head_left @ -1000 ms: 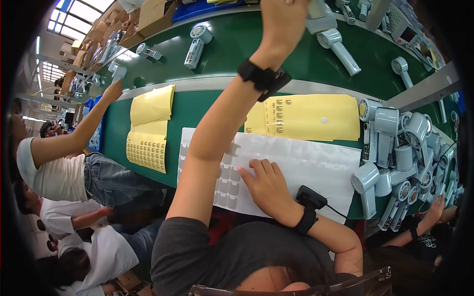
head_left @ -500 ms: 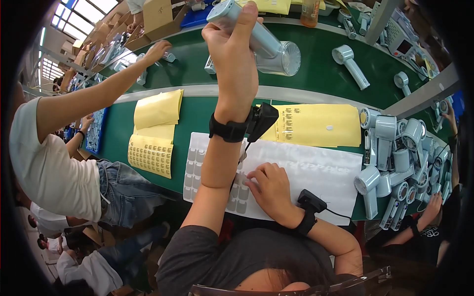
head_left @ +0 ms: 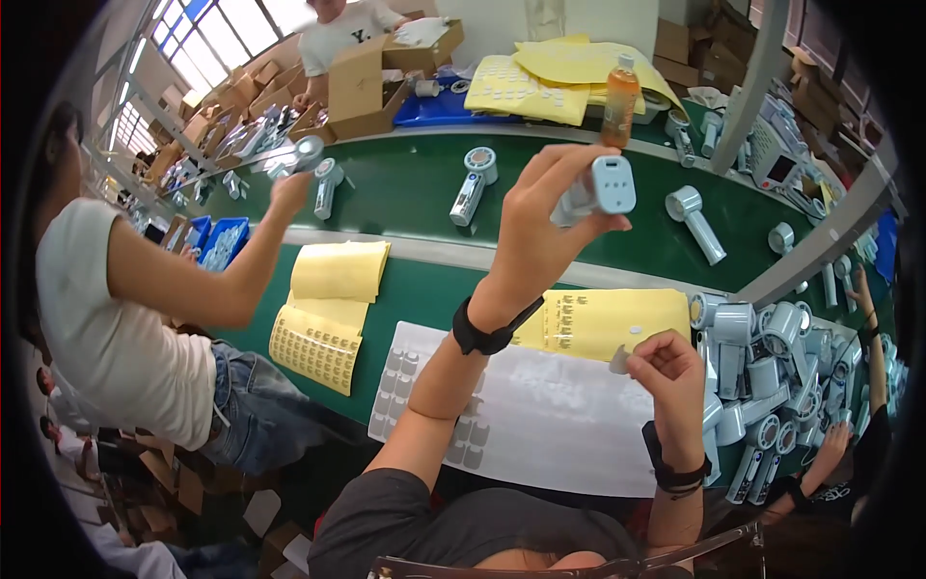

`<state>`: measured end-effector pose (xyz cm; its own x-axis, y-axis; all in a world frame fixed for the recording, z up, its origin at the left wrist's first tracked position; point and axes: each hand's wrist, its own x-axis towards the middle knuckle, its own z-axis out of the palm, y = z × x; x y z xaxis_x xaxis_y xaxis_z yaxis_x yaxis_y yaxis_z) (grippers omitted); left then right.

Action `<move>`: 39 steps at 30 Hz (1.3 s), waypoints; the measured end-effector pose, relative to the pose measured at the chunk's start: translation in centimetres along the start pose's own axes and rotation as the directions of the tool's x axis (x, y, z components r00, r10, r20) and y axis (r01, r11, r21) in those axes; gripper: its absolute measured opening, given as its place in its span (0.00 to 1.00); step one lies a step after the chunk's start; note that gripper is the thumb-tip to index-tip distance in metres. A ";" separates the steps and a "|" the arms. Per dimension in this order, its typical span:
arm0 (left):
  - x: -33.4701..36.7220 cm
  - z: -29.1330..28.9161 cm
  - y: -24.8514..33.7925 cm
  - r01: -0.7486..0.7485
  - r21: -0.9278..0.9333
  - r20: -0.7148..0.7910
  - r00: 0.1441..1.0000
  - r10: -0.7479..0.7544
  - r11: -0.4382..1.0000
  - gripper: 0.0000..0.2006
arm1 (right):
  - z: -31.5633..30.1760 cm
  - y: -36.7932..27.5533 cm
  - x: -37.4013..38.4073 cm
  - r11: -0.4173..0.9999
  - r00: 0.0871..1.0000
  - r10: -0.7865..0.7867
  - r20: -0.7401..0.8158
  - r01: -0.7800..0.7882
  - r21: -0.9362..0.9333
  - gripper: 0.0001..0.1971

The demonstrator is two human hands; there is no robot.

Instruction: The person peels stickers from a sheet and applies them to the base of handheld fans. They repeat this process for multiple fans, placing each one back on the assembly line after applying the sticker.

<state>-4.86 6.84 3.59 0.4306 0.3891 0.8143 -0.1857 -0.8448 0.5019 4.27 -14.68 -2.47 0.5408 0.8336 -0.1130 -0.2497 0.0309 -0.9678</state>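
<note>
My left hand [head_left: 538, 217] is raised over the table, its fingers wrapped round a light-blue handheld fan [head_left: 614, 186]. The fan's handle end, with small holes and a slot, faces me; its head is mostly hidden. Lower and to the right, my right hand [head_left: 675, 381] pinches a small grey sticker [head_left: 619, 361] between thumb and forefinger, clear of the sheet. Below both hands lies a white backing sheet [head_left: 559, 415], with rows of grey stickers [head_left: 391, 381] still on its left part.
Piled handheld fans [head_left: 762, 357] crowd the right side. Yellow sticker sheets [head_left: 627, 314] lie behind the white sheet, others [head_left: 328, 314] to the left. More fans [head_left: 694, 224] rest on the green belt [head_left: 405, 183]. A co-worker [head_left: 125, 270] on the left handles a fan; another person's hand [head_left: 831, 446] is beside the pile.
My right hand has lifted from the white sheet and moved right with a grey sticker. My left hand has turned the fan so its handle end faces me. The view has tilted up.
</note>
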 end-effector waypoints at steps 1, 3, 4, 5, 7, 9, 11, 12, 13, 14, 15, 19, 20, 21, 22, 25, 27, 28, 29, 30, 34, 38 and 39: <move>-0.1 0.7 0.2 -0.017 -0.023 0.009 1.000 0.017 1.000 0.29 | -0.4 -1.0 0.2 1.000 1.000 -0.016 -0.025 0.016 0.000 0.09; -0.8 1.9 0.3 -0.013 -0.053 0.098 0.995 0.018 0.999 0.29 | -0.9 -2.8 0.6 0.991 0.992 -0.120 -0.037 0.121 0.047 0.09; -0.9 2.5 0.5 -0.013 -0.066 0.146 0.989 0.022 0.998 0.29 | -1.2 -3.7 0.8 0.982 0.984 -0.173 -0.045 0.175 0.071 0.09; -1.1 3.2 0.8 -0.028 -0.094 0.160 0.986 0.043 0.995 0.29 | -1.6 -4.6 1.1 0.979 0.979 -0.187 -0.078 0.192 0.068 0.09; -1.7 4.1 1.1 -0.046 -0.111 0.196 0.978 0.068 0.993 0.29 | -1.8 -5.8 1.6 0.966 0.964 -0.256 -0.065 0.258 0.029 0.14; -2.2 5.1 1.5 -0.059 -0.135 0.221 0.971 0.089 0.989 0.29 | -2.0 -6.7 1.8 0.960 0.958 -0.274 -0.081 0.278 0.035 0.17; -2.6 5.9 1.9 -0.062 -0.146 0.256 0.962 0.098 0.987 0.29 | -2.3 -7.4 1.8 0.954 0.955 -0.290 -0.059 0.294 0.058 0.22; -2.7 6.2 2.2 -0.062 -0.147 0.272 0.957 0.100 0.987 0.28 | -2.6 -7.4 1.9 0.953 0.953 -0.293 -0.071 0.297 0.058 0.22; -2.8 6.5 2.4 -0.064 -0.155 0.278 0.955 0.105 0.986 0.28 | -2.8 -7.4 2.1 0.954 0.953 -0.293 -0.082 0.297 0.039 0.24; -2.9 6.8 2.6 -0.063 -0.161 0.284 0.953 0.107 0.985 0.28 | -3.0 -7.3 2.2 0.955 0.952 -0.293 -0.091 0.296 0.020 0.26; -3.0 6.9 2.7 -0.061 -0.162 0.289 0.951 0.107 0.985 0.28 | -3.1 -7.2 2.3 0.956 0.952 -0.291 -0.096 0.292 0.003 0.27; -3.3 7.3 2.7 -0.072 -0.140 0.299 0.948 0.111 0.988 0.28 | -3.1 -6.8 2.5 0.952 0.947 -0.303 -0.108 0.305 0.001 0.26; -3.4 7.3 2.7 -0.078 -0.127 0.300 0.947 0.114 0.989 0.27 | -3.1 -6.7 2.6 0.953 0.948 -0.301 -0.107 0.303 0.003 0.26; -3.5 7.4 2.7 -0.077 -0.130 0.301 0.947 0.114 0.988 0.27 | -3.1 -6.6 2.6 0.950 0.943 -0.312 -0.115 0.313 -0.013 0.26; -3.6 7.5 2.7 -0.075 -0.129 0.301 0.947 0.111 0.989 0.27 | -3.1 -6.6 2.6 0.946 0.938 -0.323 -0.121 0.323 -0.028 0.26; -3.7 7.7 2.7 -0.069 -0.126 0.301 0.948 0.104 0.990 0.27 | -3.2 -6.5 2.5 0.941 0.932 -0.337 -0.132 0.332 -0.060 0.26; -3.8 7.7 2.8 -0.075 -0.109 0.299 0.949 0.105 0.991 0.27 | -3.1 -6.5 2.4 0.938 0.929 -0.344 -0.139 0.334 -0.092 0.26; -3.8 7.7 2.8 -0.079 -0.100 0.298 0.949 0.105 0.992 0.27 | -3.1 -6.5 2.4 0.938 0.929 -0.343 -0.140 0.333 -0.092 0.26; -3.8 7.7 2.9 -0.078 -0.101 0.298 0.949 0.105 0.992 0.27 | -3.1 -6.5 2.5 0.934 0.925 -0.353 -0.143 0.340 -0.104 0.26; -3.8 7.8 2.9 -0.079 -0.097 0.298 0.949 0.104 0.992 0.27 | -3.1 -6.4 2.5 0.930 0.920 -0.362 -0.148 0.347 -0.117 0.26; -3.8 7.8 3.0 -0.095 -0.086 0.301 0.947 0.117 0.992 0.27 | -2.8 -6.2 2.3 0.891 0.889 -0.420 -0.183 0.365 -0.271 0.26; -3.8 7.5 2.8 -0.113 -0.084 0.305 0.943 0.133 0.990 0.27 | -2.5 -6.4 1.9 0.801 0.873 -0.445 -0.200 0.288 -0.525 0.24; -3.6 7.5 2.8 -0.106 -0.102 0.306 0.943 0.133 0.989 0.27 | -2.7 -6.5 1.6 0.754 0.869 -0.449 -0.209 0.242 -0.611 0.22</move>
<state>-0.36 0.33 -0.13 0.6519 0.1420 0.7449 -0.3192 -0.8396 0.4395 8.89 -15.03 3.09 0.7500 0.5949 0.2890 0.4335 -0.1121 -0.8942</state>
